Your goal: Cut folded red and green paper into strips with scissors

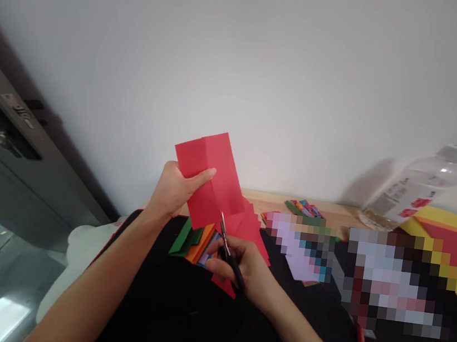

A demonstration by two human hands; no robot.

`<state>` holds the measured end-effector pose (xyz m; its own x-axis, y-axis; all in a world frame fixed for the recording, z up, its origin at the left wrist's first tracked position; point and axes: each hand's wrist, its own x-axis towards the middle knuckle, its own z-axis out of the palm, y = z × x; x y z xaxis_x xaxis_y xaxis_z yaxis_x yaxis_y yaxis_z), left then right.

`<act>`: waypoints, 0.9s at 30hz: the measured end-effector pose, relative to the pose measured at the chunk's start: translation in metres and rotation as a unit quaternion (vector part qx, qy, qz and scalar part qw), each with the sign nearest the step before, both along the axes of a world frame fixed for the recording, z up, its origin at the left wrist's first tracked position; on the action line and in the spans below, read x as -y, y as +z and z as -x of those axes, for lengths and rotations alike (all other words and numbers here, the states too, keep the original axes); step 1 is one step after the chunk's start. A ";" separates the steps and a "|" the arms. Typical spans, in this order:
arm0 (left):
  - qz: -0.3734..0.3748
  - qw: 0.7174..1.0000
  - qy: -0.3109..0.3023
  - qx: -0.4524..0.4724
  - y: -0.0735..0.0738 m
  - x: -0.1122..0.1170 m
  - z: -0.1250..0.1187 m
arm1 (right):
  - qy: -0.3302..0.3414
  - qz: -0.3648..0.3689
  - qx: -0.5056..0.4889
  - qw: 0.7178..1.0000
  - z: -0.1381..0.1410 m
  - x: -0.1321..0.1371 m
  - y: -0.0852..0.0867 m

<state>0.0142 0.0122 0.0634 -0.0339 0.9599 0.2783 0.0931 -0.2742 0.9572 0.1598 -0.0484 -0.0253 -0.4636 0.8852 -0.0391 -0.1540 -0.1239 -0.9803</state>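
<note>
We see the left hand (175, 189) pinching a folded red paper (214, 183) upright above the black table (175, 321), the right hand (246, 271) closed around scissors (228, 255) (blades at the paper's lower edge), folded coloured papers (194, 240) beneath

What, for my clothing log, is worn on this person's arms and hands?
Nothing visible. Both forearms are bare to the picture's edge, with no sleeves. The left hand and right hand have no gloves, and no watch, bracelet or ring shows.
</note>
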 end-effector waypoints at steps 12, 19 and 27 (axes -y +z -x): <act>0.009 0.999 -0.028 -0.016 0.005 0.003 0.003 | -0.046 -0.112 -0.041 0.992 -0.011 0.001 0.002; 0.065 0.995 -0.071 0.011 0.005 0.001 0.005 | -0.015 -0.091 -0.036 0.995 -0.007 0.000 0.000; 0.028 0.998 -0.050 0.005 0.007 0.000 0.007 | 0.011 -0.090 -0.011 0.996 -0.007 0.001 0.003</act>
<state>0.0070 0.0117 0.0702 0.0610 0.9728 0.2234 0.0572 -0.2269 0.9722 0.1668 -0.0490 -0.0221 -0.4820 0.8664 0.1307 -0.1756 0.0506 -0.9832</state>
